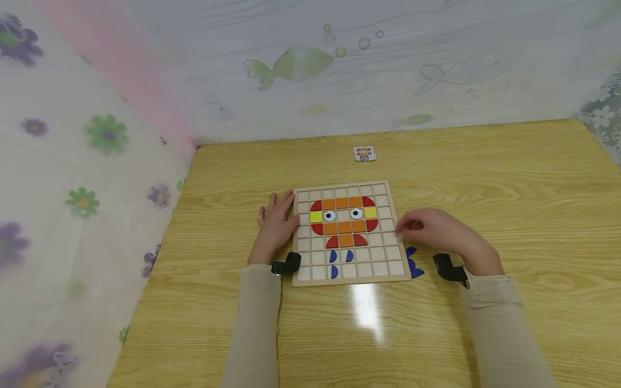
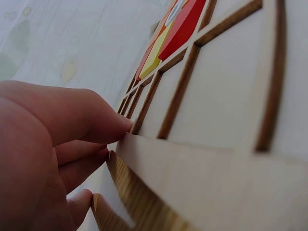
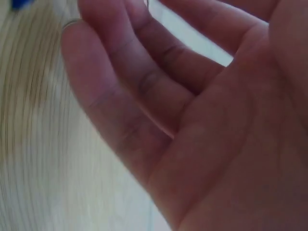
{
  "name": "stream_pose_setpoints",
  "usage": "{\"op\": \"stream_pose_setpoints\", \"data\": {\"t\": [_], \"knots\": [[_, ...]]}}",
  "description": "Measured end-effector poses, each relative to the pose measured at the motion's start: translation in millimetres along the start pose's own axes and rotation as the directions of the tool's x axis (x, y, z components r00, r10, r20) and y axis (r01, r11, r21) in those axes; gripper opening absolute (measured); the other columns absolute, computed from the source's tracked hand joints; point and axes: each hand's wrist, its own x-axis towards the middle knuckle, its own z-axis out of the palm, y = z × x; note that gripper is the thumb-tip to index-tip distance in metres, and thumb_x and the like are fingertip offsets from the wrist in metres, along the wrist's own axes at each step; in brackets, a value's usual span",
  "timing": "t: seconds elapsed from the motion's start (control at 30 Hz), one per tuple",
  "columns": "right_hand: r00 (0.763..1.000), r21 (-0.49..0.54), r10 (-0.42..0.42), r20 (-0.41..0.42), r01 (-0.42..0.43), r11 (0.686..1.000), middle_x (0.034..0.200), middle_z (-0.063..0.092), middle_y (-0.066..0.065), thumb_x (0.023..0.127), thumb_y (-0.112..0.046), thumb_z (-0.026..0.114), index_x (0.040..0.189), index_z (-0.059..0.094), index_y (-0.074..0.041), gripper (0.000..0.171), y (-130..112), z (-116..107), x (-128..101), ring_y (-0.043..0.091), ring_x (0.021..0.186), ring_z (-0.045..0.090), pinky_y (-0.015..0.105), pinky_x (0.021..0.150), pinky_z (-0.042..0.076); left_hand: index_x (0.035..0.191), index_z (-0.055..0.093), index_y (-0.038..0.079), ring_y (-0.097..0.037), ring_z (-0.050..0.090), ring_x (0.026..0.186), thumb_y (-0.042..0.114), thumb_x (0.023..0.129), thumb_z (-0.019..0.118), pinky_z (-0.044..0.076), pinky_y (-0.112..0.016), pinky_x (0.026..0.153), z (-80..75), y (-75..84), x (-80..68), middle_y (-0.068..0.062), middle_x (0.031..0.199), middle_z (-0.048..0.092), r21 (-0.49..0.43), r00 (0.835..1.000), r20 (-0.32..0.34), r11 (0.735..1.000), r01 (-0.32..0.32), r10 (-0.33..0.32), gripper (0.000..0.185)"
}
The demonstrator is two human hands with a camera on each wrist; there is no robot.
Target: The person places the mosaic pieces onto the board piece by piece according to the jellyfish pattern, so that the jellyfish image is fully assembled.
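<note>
Two hands at a grid board (image 1: 350, 233) on a wood table (image 1: 485, 178). Left hand (image 1: 276, 223) flat against the board's left edge, fingers straight, likely steadying it. Right hand (image 1: 436, 229) by the right edge, fingers loosely curled, empty as far as the wrist view shows. Loose blue pieces (image 1: 413, 264) just beside it, handy for grabbing. Orange-and-red figure half built in the grid. Further back, a small card (image 1: 364, 153), probably the pattern. Beyond that, fish-print sheeting (image 1: 291, 64), flowers on the left.

A wooden table (image 1: 509, 178) carries a puzzle board (image 1: 388, 188), loose blue pieces (image 1: 413, 264) and a small card (image 1: 364, 153).
</note>
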Motion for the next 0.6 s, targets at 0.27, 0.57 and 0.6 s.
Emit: {"op": "stream_pose_setpoints", "data": {"t": [0.27, 0.57, 0.6], "knots": [[0.995, 0.052, -0.003, 0.102, -0.002, 0.999, 0.085, 0.056, 0.0, 0.081, -0.014, 0.063, 0.093, 0.065, -0.015, 0.012, 19, -1, -11, 0.018, 0.077, 0.047, 0.032, 0.069, 0.04, 0.14, 0.032, 0.016, -0.022, -0.001, 0.135, 0.024, 0.087, 0.047, -0.008, -0.049, 0.1, 1.3, 0.4, -1.1, 0.006, 0.145, 0.023, -0.002, 1.0, 0.005, 1.0, 0.0, 0.0, 0.055], [0.993, -0.007, -0.056, 0.106, 0.057, 0.998, 0.081, 0.046, 0.003, 0.075, -0.008, 0.066, 0.09, 0.061, -0.01, 0.016, 14, 4, -8, 0.018, 0.074, 0.04, 0.031, 0.064, 0.035, 0.14, 0.032, 0.016, -0.023, -0.001, 0.135, 0.023, 0.087, 0.047, -0.008, -0.049, 0.1, 0.7, 0.4, -0.4, 0.006, 0.145, 0.023, 0.002, 1.0, 0.001, 1.0, -0.006, 0.006, 0.056], [0.993, -0.017, -0.057, 0.107, 0.059, 0.998, 0.08, 0.046, 0.003, 0.075, -0.008, 0.066, 0.089, 0.06, -0.01, 0.015, 13, 4, -8, 0.018, 0.073, 0.04, 0.031, 0.064, 0.034, 0.14, 0.031, 0.016, -0.023, -0.001, 0.135, 0.023, 0.087, 0.047, -0.008, -0.049, 0.1, 0.8, 0.1, -0.4, 0.006, 0.145, 0.023, 0.004, 1.0, 0.0, 1.0, -0.004, 0.004, 0.055]]}}
